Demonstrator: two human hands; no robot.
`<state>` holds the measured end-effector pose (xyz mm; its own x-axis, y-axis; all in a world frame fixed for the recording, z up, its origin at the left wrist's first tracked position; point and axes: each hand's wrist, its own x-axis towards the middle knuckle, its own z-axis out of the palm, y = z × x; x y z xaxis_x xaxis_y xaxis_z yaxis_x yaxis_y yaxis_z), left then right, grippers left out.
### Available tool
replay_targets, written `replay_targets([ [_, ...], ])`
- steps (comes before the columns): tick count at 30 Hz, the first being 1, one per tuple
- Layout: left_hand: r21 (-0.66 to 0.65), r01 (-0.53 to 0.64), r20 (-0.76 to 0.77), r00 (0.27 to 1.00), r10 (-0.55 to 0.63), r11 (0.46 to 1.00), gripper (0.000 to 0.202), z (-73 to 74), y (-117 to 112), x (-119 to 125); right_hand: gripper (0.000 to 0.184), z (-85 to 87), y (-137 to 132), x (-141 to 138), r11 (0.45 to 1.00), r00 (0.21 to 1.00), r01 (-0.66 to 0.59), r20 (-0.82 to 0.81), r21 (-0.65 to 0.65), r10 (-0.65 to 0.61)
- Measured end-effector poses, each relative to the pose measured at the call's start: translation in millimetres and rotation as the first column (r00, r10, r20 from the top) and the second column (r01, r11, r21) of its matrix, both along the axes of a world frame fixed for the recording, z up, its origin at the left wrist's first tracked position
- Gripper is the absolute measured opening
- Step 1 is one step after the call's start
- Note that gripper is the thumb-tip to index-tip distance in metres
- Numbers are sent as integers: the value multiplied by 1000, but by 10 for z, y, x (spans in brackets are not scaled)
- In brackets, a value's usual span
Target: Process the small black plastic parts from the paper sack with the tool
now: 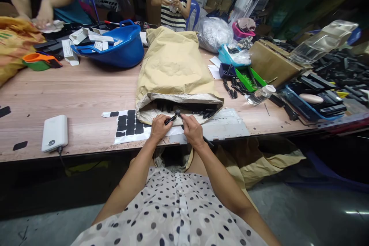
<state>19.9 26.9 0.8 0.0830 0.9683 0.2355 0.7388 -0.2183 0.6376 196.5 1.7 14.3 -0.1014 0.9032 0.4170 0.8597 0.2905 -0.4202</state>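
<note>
My left hand (160, 126) is closed around a small, slim black part (170, 120) at the mouth of a paper sack. Close beside it, the fingers of my right hand (193, 130) are pinched at a small black piece with a round end (177, 112); whether the two pieces are joined, I cannot tell. A dark rod-like thing (208, 142) shows below my right wrist, partly hidden. The tan sack (175, 65) lies with its opening towards me, and several black parts (208, 113) are inside it. Left of my hands is a white sheet of black stickers (130, 123).
A white power bank (54, 132) with a cable stands at left. Behind it is a blue basin (123, 48) with white boxes. At right are a green tray (250, 78), a clear bottle (261, 95) and a tub of black parts (314, 98). Two people work across the table.
</note>
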Motion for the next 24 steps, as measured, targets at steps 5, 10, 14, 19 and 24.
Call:
replay_targets([
  [5, -18, -19, -5, 1000, 18, 1000, 14, 19, -7, 15, 38, 36, -56, -57, 998, 998, -60, -11, 16, 61],
  [10, -14, -30, -7, 1000, 30, 999, 15, 32, -10, 27, 37, 14, -49, -45, 998, 997, -67, 23, -10, 68],
  [14, -8, -38, 1, 999, 38, 999, 15, 50, -11, 42, 37, 19, 61, 102, 999, 999, 17, 50, 30, -19],
  [19, -37, -50, 8, 999, 50, 998, 12, 54, -11, 41, 31, -69, 156, 297, 997, 984, 40, 173, 66, -51],
  [24, -48, -39, 30, 999, 40, 998, 13, 35, -3, 4, 32, -208, 149, 332, 994, 979, 58, 188, 92, -75],
])
